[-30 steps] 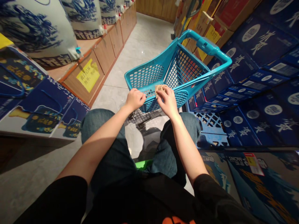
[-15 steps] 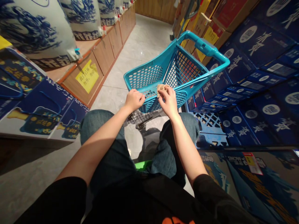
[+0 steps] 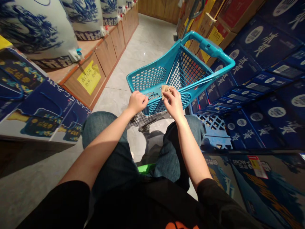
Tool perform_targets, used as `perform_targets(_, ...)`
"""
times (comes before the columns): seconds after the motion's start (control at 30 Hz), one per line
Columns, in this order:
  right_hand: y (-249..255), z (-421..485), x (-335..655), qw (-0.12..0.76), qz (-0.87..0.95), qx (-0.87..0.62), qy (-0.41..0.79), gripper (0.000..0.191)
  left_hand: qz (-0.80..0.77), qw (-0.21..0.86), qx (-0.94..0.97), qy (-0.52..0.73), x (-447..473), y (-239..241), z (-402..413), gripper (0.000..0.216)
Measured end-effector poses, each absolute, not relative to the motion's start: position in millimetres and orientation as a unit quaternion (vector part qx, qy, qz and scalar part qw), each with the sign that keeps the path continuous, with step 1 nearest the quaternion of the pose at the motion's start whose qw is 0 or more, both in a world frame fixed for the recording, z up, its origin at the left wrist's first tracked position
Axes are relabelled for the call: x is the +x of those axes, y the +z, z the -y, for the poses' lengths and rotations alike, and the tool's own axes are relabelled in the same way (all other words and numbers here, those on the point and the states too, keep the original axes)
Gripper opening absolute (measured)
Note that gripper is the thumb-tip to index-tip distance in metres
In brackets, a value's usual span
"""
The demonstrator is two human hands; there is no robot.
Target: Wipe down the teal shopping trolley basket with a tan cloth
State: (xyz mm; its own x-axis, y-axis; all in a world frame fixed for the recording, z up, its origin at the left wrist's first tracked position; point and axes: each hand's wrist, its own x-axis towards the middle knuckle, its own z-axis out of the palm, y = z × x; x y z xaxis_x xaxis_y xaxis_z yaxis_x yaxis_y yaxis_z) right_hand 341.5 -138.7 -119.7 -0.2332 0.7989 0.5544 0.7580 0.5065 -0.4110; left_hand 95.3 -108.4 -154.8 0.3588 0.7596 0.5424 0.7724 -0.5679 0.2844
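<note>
A blue plastic shopping cart (image 3: 152, 74) stands in front of my knees, its handle toward the upper right. My left hand (image 3: 137, 102) is closed round the near left corner of the basket rim. Over the near side rim, my right hand (image 3: 174, 103) has its fingers bent round a crumpled beige cloth (image 3: 165, 90). The cloth lies against the rim, partly covered by the fingers. Through the basket's holes its lower part shows against a dark wire rack (image 3: 152, 120) underneath.
Large blue-and-white jars (image 3: 83, 19) line a wooden cabinet (image 3: 105, 52) at the left, with blue gift boxes (image 3: 35, 117) nearer me. Stacked blue cartons (image 3: 259, 44) rise along the right. A blue crate (image 3: 214, 130) sits by my right knee. Beneath me shows a green seat edge (image 3: 145, 168).
My right hand has shifted slightly to the right along the rim with the cloth. My left hand and the cart have stayed nearly where they were.
</note>
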Motion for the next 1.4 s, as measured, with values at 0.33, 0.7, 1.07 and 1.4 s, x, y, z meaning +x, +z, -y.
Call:
perform_targets(0.33,-107,158,324,0.282,0.815,-0.505,0.038,0.044,0.461,0.018,-0.824,-0.330,96,-156,109,0.048)
perform_targets(0.7,-111,169,308,0.280,0.846,-0.453,0.031,0.046,0.459,0.019,-0.824,-0.331,96,-156,109,0.047)
perform_targets(1.07,-119,156,322,0.328,0.805,-0.494,0.004,0.043,0.458,0.014,-0.825,-0.331,96,-155,109,0.047)
perform_targets(1.4,-117,147,330,0.355,0.759,-0.545,-0.004,0.043,0.458,0.010,-0.827,-0.326,95,-156,109,0.048)
